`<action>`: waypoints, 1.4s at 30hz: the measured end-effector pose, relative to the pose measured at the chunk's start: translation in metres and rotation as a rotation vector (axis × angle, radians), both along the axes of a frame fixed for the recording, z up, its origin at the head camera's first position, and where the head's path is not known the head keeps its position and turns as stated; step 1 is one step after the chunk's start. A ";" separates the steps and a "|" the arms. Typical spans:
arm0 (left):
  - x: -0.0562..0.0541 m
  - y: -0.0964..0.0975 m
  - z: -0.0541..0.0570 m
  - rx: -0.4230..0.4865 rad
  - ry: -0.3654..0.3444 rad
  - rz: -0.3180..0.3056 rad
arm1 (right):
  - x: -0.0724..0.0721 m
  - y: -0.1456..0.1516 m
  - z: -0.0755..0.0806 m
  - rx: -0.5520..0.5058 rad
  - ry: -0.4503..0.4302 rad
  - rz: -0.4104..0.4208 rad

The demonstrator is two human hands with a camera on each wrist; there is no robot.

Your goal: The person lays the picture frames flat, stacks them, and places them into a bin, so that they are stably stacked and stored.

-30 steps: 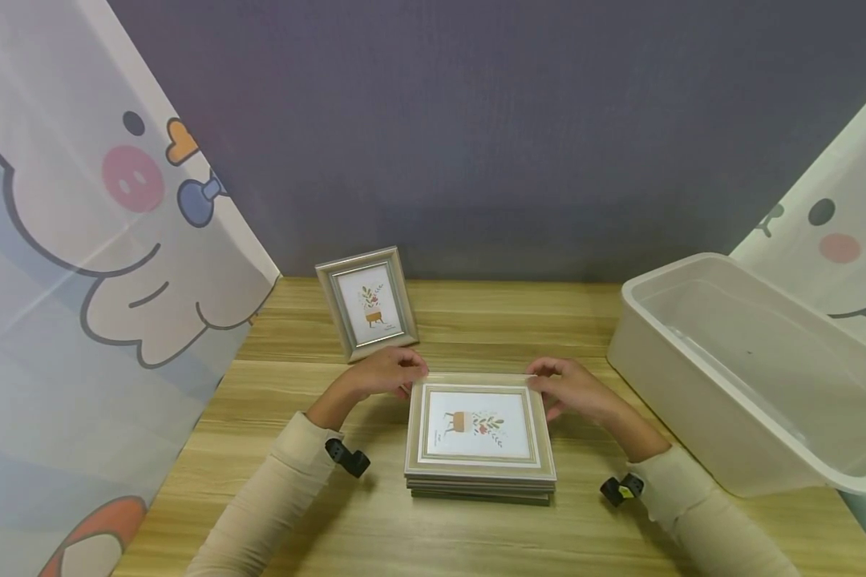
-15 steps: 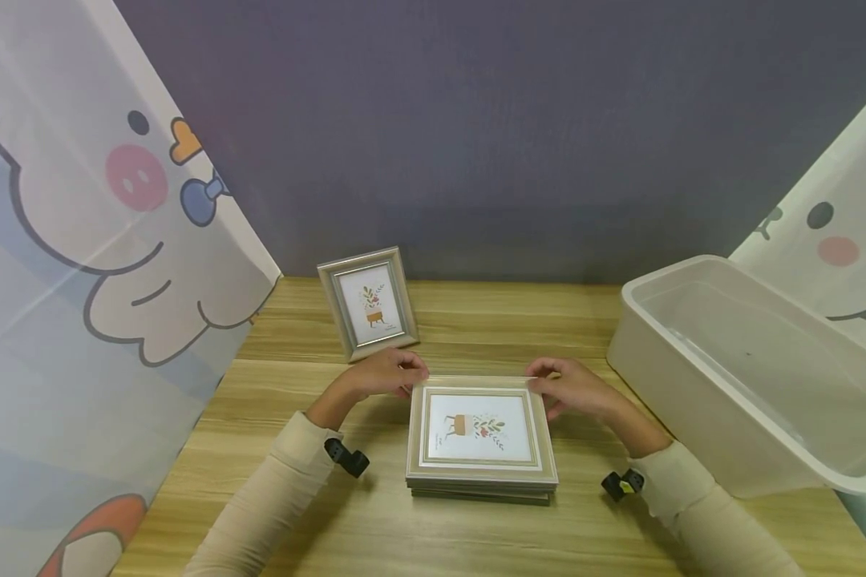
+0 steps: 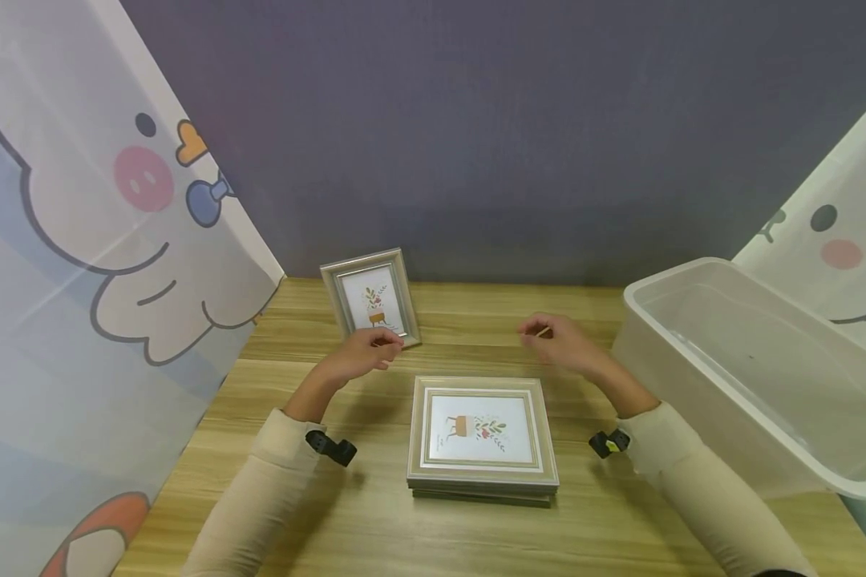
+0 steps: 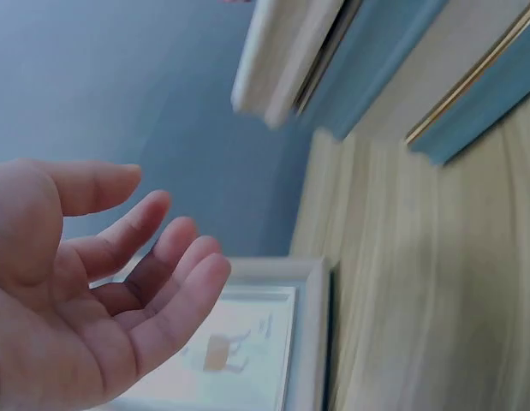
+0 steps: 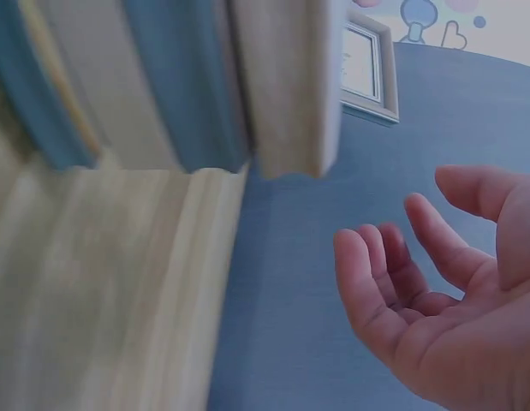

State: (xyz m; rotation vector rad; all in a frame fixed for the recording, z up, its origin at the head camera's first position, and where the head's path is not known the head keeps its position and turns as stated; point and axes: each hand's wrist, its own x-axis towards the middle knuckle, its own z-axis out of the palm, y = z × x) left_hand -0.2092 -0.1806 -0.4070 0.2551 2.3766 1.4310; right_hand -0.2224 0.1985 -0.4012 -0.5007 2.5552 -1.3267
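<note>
A stack of picture frames [image 3: 546,445] lies on the wooden table, the top one face up with a potted-plant print. Behind it to the left, another picture frame [image 3: 404,288] stands tilted back. My left hand [image 3: 361,357] holds nothing and overlaps the standing frame's lower edge in the head view; its fingers [image 4: 192,295] are loosely bent in the left wrist view. Past the stack's far right corner, my right hand [image 3: 566,344] hovers with relaxed fingers and an unfilled grasp. Layered edges of the stack [image 5: 183,86] show close by in the right wrist view.
A white plastic bin [image 3: 681,401] stands at the right of the table [image 3: 433,537]. A dark wall [image 3: 462,144] rises along the back edge, and cartoon-printed cloth [image 3: 79,264] hangs at the left side, with more at the right.
Both hands have let go of the stack's far corners and moved away from it, the left towards the standing frame, the right up and back. The stack stays in place.
</note>
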 end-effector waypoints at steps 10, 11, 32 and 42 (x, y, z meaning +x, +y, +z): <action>-0.005 -0.043 0.007 0.038 0.064 0.281 | -0.027 -0.030 0.025 -0.039 0.058 0.007; -0.006 -0.047 0.006 0.046 0.072 0.319 | -0.030 -0.034 0.028 -0.043 0.066 0.008; -0.024 -0.087 -0.031 0.160 -0.005 0.374 | -0.093 -0.129 0.041 -0.153 0.039 0.013; -0.033 -0.081 -0.046 0.190 -0.036 0.380 | -0.114 -0.175 0.025 -0.178 0.064 -0.024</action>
